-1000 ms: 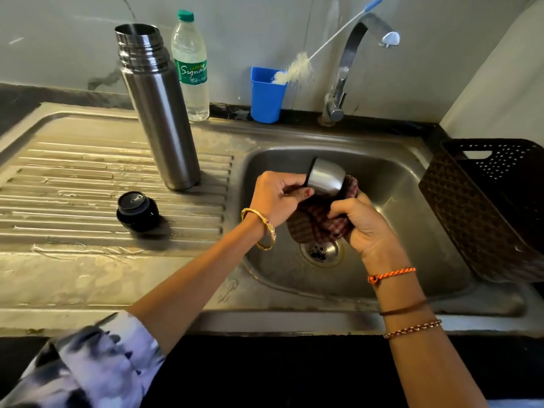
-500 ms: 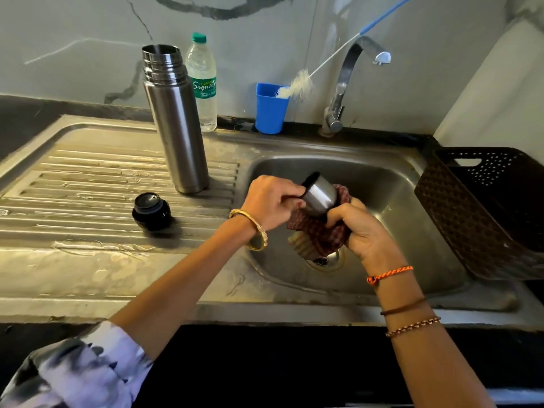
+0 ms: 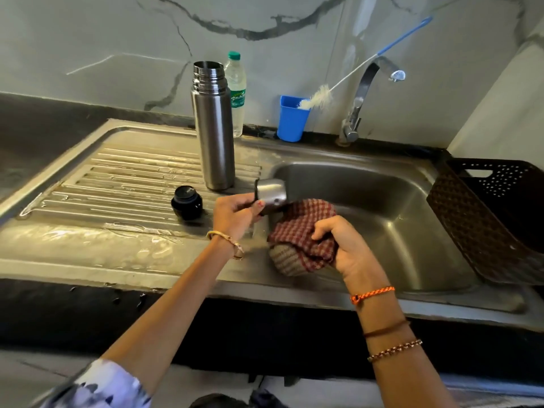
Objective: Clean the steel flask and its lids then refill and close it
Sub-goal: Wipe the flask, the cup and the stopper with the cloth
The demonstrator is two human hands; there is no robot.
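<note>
The tall steel flask [image 3: 214, 136] stands uncapped on the ribbed drainboard. Its black inner lid [image 3: 186, 202] sits on the drainboard just in front of it. My left hand [image 3: 235, 214] pinches the steel cup lid [image 3: 272, 193] by its rim at the sink's left edge, with the cup lying sideways. My right hand [image 3: 343, 245] grips a bunched red checked cloth [image 3: 300, 237] over the basin, just below and right of the cup. The cloth's top edge lies close to the cup.
A plastic water bottle [image 3: 238, 86] stands behind the flask. A blue cup [image 3: 292, 119] against the wall holds a bottle brush [image 3: 318, 98]. The tap [image 3: 365, 95] rises behind the sink basin [image 3: 397, 207]. A dark perforated basket [image 3: 497, 213] leans at the right.
My left hand has carried the cup lid left, out of the cloth, toward the drainboard. My right hand keeps hold of the cloth. The camera has tilted up.
</note>
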